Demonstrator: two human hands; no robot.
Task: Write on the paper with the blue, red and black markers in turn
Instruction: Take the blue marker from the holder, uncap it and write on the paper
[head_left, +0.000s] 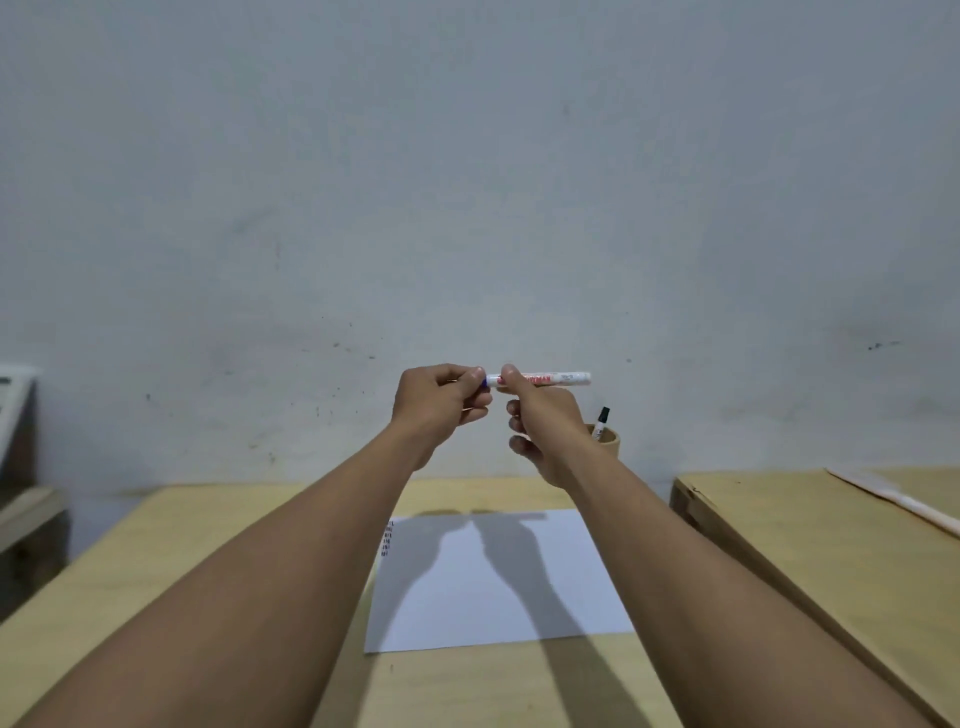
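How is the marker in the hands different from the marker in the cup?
The held marker lies level in the air, gripped by both hands; the cup marker stands tilted in the holder, untouched. The held one shows blue at its left end; the cup one has a black cap. Both have white barrels.

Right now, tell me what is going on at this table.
A person holds a marker level in the air above the table, both hands on it. The right hand grips the white barrel, and the left hand pinches the blue end, either pulling the cap off or pushing it on; I cannot tell which. The paper lies flat below, with a few small marks near its top left corner. A black-capped marker stands in a holder at the back.
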